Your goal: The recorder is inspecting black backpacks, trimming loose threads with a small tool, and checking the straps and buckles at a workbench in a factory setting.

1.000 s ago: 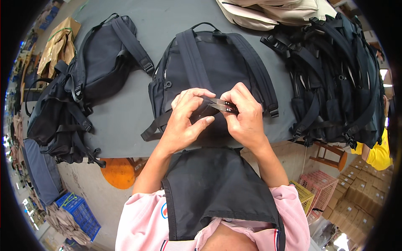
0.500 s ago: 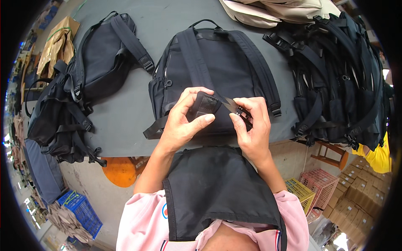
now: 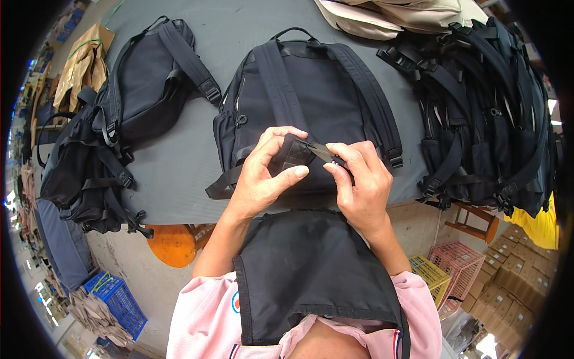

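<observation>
A dark navy backpack [image 3: 326, 90] lies on the table with its straps upward and its top handle at the far end. My left hand [image 3: 258, 173] is closed on the end of its left shoulder strap [image 3: 297, 154], pinched between thumb and fingers with the stitched underside turned up. In my right hand [image 3: 366, 185] are small thread snips [image 3: 323, 153], gripped between thumb and fingers. Their metal blades point left and lie against the strap end's right edge. Whether a thread sits between the blades is too small to tell.
Another dark backpack [image 3: 152, 78] and more dark bags [image 3: 78, 161] lie on the left. Several dark backpacks [image 3: 472, 113] are stacked at the right, beige bags [image 3: 388, 18] behind. Below the grey table [image 3: 173, 197] are an orange stool [image 3: 170, 245] and a blue crate [image 3: 119, 305].
My right hand has turned slightly and shifted a little; the snips' blades have come up to the strap end's edge, their handles now more hidden. My left hand has barely moved.
</observation>
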`<state>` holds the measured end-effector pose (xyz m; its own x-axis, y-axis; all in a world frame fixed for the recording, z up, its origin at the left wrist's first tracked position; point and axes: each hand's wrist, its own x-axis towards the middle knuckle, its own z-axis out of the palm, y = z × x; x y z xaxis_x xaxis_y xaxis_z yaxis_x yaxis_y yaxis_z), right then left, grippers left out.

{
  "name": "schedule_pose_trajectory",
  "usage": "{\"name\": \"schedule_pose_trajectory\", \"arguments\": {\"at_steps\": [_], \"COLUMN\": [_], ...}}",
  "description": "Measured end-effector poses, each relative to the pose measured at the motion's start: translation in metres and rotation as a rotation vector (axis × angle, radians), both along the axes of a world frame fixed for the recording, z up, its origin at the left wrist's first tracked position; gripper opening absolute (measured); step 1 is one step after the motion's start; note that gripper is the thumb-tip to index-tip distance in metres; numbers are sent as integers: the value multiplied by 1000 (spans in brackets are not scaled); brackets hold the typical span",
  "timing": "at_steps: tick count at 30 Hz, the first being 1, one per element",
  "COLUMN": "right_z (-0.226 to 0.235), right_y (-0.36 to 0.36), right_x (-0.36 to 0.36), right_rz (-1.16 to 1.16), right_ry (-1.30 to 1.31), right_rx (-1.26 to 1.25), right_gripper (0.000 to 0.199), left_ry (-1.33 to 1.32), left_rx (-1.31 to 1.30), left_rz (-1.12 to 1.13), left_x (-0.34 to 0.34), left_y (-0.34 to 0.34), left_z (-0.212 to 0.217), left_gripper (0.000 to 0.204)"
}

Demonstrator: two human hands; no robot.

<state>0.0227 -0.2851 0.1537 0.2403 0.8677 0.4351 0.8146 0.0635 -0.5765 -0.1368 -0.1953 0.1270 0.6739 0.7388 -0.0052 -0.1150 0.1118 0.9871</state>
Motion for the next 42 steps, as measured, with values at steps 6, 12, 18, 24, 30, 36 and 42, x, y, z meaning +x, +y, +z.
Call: {"name": "schedule_pose_trajectory", "arguments": {"at_steps": [6, 12, 18, 24, 30, 36, 42], "right_z": [-1, -7, -7, -6, -7, -6, -3], "right_y": [1, -2, -6, -2, 0, -1, -8], "right_x": [-1, 1, -2, -4, -6, -4, -4], "right_rz": [14, 20, -24, -32, -43, -70, -48], "right_ry": [-236, 493, 169, 137, 88, 176, 160], "right_rx": [104, -78, 13, -7, 11, -16, -4], "right_gripper": [26, 25, 26, 26, 25, 21, 25], "left_ry": [15, -10, -29, 0, 24, -22, -3], "left_rx": [-15, -72, -85, -84, -30, -126, -63], "left_rz": [-26, -27, -35, -19, -10, 4, 11], "left_x": [-3, -3, 0, 2, 3, 3, 2], "left_y": [4, 3, 4, 2, -1, -4, -5], "left_z": [1, 2, 4, 3, 0, 0, -1], "left_gripper": [32, 32, 35, 34, 34, 38, 33]}}
